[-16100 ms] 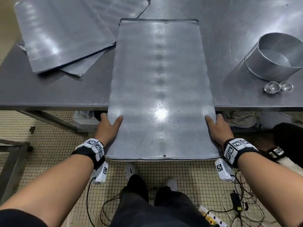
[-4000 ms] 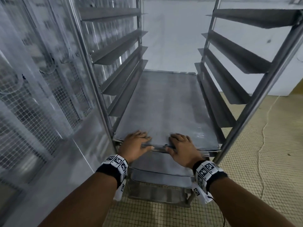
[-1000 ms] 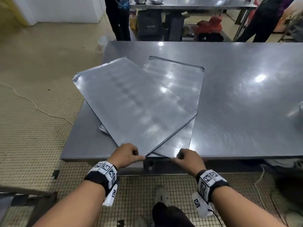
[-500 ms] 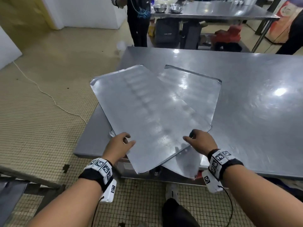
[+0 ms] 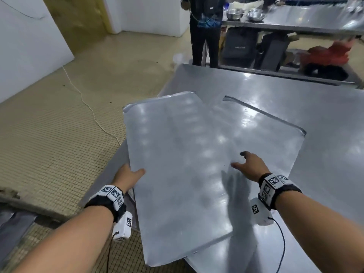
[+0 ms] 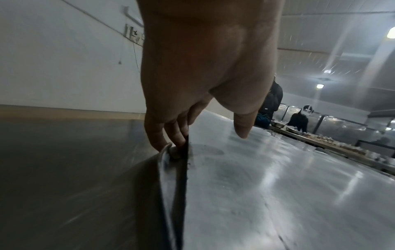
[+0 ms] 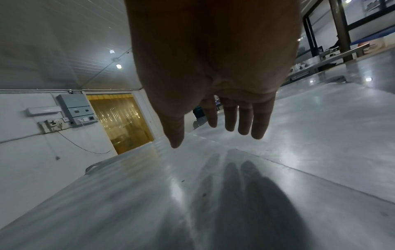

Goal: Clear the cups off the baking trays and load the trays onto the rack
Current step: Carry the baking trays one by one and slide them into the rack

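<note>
The left hand (image 5: 128,175) pinches the long edge of the flat silver metal baking tray (image 5: 177,164), which overhangs the grey steel tabletop (image 5: 295,99); right-hand fingers (image 7: 230,118) hover spread above it, holding nothing. One-sided grip: the tray could tip off or drag the second tray (image 5: 275,134) beneath.

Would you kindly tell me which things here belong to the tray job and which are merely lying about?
Job:
top tray, gripped by left hand
lower tray
right hand, open above the top tray

Lying about:
table
bowls
floor cord
</note>
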